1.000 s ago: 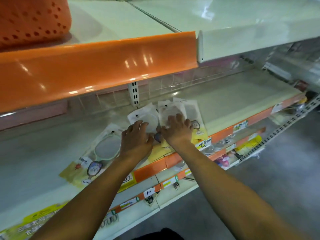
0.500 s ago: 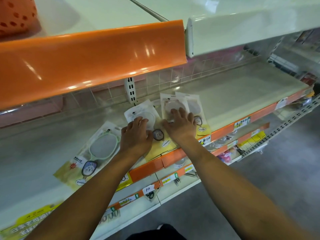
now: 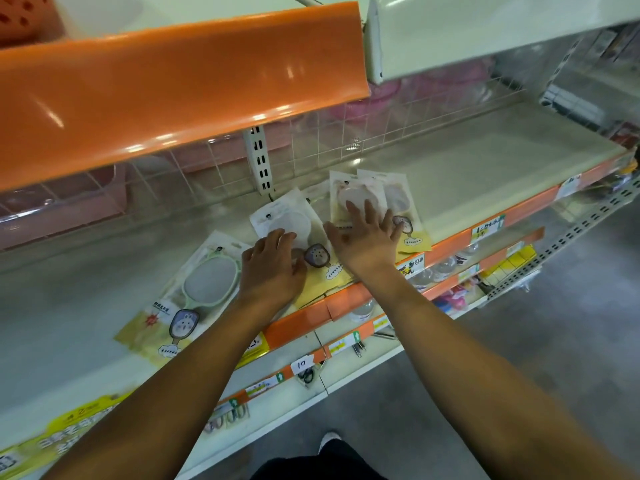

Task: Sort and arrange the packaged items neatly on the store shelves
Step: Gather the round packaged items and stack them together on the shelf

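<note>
Far left on the pale shelf (image 3: 485,161), a packaged mirror with a green frame (image 3: 194,289) lies flat and slanted, untouched, its yellow card end hanging close to the orange front edge (image 3: 346,303). Next along, the left hand (image 3: 273,268) is palm-down on the middle package (image 3: 287,223), fingers (image 3: 277,235) loosely spread and pressing flat on the clear wrap rather than pinching it; a little cartoon face shows just beside the knuckles. Right beside it, the right hand (image 3: 367,237) lies on a pair of overlapping packages (image 3: 377,195), fingers fanned wide and flat, thumb out toward the left hand, nothing gripped. These two packs sit nearly upright to the shelf edge, the rear one peeking out to the right. Behind everything runs a wire grid back (image 3: 398,123), and overhead the orange lip of the upper shelf (image 3: 173,88). Further right the shelf runs on, with price tags (image 3: 488,226) along its front.
</note>
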{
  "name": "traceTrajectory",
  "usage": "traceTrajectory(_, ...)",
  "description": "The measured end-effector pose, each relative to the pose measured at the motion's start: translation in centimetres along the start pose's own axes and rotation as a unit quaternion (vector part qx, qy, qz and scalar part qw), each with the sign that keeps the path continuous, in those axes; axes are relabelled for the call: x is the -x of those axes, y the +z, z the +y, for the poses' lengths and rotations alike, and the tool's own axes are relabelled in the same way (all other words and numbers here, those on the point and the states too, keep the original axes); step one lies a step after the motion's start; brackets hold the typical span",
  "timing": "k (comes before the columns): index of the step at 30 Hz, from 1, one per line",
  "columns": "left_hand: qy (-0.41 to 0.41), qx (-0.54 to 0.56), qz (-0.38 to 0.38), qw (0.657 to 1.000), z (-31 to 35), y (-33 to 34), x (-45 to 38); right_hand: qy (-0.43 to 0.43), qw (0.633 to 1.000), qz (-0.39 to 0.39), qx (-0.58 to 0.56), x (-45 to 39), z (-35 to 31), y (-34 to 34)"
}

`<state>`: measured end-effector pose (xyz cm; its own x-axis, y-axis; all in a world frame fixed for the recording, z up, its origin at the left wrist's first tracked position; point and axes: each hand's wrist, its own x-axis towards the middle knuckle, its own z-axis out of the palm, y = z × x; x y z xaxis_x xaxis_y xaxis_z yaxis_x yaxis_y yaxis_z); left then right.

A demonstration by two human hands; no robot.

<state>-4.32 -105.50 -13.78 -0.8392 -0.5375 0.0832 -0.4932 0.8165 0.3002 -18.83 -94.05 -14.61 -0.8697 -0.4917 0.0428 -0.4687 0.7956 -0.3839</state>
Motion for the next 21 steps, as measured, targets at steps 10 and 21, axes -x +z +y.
traceTrajectory(10,-0.049,-0.029,0.044,0.997,-5.2,-2.8,2.2,-0.082,0.996,-0.005,-0.02,2.8,-7.9,0.7)
traceTrajectory(21,-0.135,-0.027,0.09,0.986,-14.5,-6.0,7.8,-0.161,0.985,-0.063,-0.025,7.5,-17.7,4.7)
